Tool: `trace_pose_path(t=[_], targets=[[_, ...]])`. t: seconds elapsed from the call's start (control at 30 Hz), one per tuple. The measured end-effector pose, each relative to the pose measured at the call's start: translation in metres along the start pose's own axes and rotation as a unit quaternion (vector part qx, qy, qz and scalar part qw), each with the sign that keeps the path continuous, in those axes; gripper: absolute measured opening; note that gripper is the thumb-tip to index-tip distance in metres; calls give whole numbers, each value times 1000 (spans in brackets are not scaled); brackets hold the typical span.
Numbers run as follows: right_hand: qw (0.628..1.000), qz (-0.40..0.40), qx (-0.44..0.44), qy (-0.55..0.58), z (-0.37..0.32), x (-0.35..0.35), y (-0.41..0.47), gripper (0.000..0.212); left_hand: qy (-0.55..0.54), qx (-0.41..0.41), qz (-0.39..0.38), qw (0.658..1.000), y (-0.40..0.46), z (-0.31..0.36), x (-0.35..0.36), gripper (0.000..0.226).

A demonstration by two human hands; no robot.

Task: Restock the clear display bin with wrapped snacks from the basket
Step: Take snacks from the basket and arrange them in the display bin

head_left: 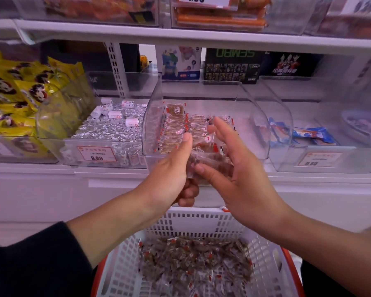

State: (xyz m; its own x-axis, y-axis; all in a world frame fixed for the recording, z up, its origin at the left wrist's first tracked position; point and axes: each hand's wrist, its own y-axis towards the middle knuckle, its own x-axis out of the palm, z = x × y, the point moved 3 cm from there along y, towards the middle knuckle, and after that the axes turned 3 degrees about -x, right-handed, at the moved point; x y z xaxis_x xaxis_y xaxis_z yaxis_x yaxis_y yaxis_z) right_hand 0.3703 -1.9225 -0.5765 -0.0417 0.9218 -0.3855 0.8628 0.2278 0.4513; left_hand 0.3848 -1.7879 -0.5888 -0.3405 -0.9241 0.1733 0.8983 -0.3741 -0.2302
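The clear display bin [257, 125] sits on the middle shelf, with rows of brown wrapped snacks [176, 130] stacked in its left half. Just in front of its opening, my left hand [171, 170] grips a bundle of wrapped snacks [204, 156] from below, thumb pointing up. My right hand [234, 166] holds the same bundle from the right, thumb across the front and fingers reaching behind it toward the bin. Below my arms stands the white basket [201, 224] with a red rim, holding a heap of the same snacks [197, 262].
Left of the bin is a bin of silver-wrapped sweets [116, 129] with a 9.80 price tag [96, 154], then yellow packets [15, 93]. To the right, a bin holds blue packets [311, 135]. Toy boxes [231, 65] stand behind, and an upper shelf [180, 36] hangs overhead.
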Motion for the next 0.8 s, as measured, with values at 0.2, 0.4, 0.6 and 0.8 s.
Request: trace_pose_path(t=[0.2,0.4,0.6,0.8], targets=[[992,33,-76,-97,-9,-4,9,48,-33,41,61,997,3,5,-5,28],[993,15,-76,-92,-12,-2,15,51,-9,30,89,996,-1,7,-10,29],[998,32,25,51,-8,13,8,88,-30,64,118,990,-4,13,-15,18],[998,-40,6,-40,-16,26,4,82,15,44,97,994,-4,15,-16,12]])
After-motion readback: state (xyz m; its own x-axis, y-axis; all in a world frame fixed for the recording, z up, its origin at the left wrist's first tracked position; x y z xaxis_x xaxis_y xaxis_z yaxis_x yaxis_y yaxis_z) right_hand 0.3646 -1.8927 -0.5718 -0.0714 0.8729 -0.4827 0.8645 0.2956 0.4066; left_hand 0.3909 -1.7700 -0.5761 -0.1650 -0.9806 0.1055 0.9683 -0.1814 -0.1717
